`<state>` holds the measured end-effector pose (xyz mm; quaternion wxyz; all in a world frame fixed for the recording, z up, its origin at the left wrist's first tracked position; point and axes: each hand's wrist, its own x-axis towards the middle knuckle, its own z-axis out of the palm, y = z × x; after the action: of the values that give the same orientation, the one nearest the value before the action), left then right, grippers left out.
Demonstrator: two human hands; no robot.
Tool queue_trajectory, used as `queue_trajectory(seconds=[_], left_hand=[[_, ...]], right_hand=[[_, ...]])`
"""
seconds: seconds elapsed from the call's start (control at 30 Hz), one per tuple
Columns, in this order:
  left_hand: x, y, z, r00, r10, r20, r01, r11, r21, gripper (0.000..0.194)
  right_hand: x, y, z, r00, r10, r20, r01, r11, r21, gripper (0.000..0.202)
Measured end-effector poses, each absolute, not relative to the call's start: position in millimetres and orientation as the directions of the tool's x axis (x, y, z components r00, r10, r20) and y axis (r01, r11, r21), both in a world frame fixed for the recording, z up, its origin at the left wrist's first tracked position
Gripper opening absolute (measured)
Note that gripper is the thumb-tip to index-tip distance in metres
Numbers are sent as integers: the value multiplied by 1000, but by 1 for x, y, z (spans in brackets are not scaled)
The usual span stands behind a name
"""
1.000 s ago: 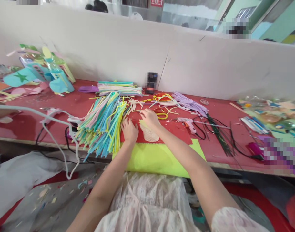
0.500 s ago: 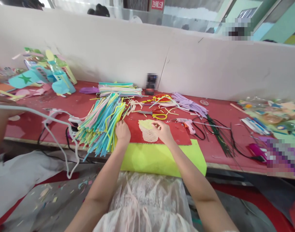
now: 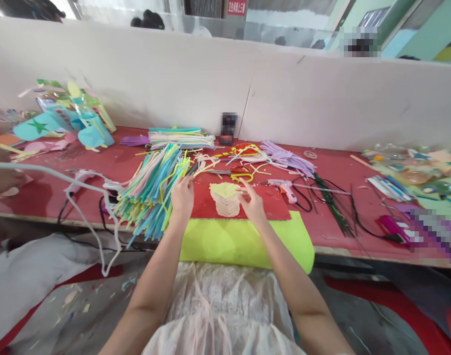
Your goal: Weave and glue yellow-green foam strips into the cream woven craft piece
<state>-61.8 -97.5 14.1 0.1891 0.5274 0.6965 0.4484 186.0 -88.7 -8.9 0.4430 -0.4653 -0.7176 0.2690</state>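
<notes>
A scalloped, layered piece, pale yellow at the top and cream-pink below, lies on a red board. My right hand is at its right edge, thumb and forefinger a little apart, with nothing visible between them. To the left, my left hand has its fingers pinched together beside a large bundle of pastel pipe cleaners. Whatever those fingertips hold is too small to make out against the pale scraps behind. Yellow-handled scissors lie just beyond the layered piece.
A pink glue gun with its cord lies right of the board. A lime-green sheet hangs over the table's front edge. Lilac pipe cleaners and green stems lie farther right. Another person's hand is at far left, near a white looped frame.
My left hand has moved slightly left and up, its fingertips now raised beside the bundle. My right thumb and forefinger have spread a little near the layered piece.
</notes>
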Motion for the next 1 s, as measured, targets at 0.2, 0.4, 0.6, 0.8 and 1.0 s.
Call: queue_trajectory(seconds=[0.2,0.4,0.6,0.8,1.0], left_hand=[[-6,-104,28,-72,992,107,221,-89,971,15],[28,-118,21,110,993,39,83,-48,995,12],[11,-119,10,-92,993,68,135,-56,989,9],[-2,-99,-1,-119,992,-35,3,35,999,25],[9,-86,-1,14,980,-197,-288,193,938,32]], right_hand=[[172,-97,0,-351,790,504,491,613,-619,53],[175,-96,1,-179,878,444,357,479,-802,31],[191,-84,2,39,956,289,223,274,-936,57],[204,-73,0,-65,997,46,-141,36,-989,50],[191,-74,-3,-229,969,-90,-255,-148,-956,44]])
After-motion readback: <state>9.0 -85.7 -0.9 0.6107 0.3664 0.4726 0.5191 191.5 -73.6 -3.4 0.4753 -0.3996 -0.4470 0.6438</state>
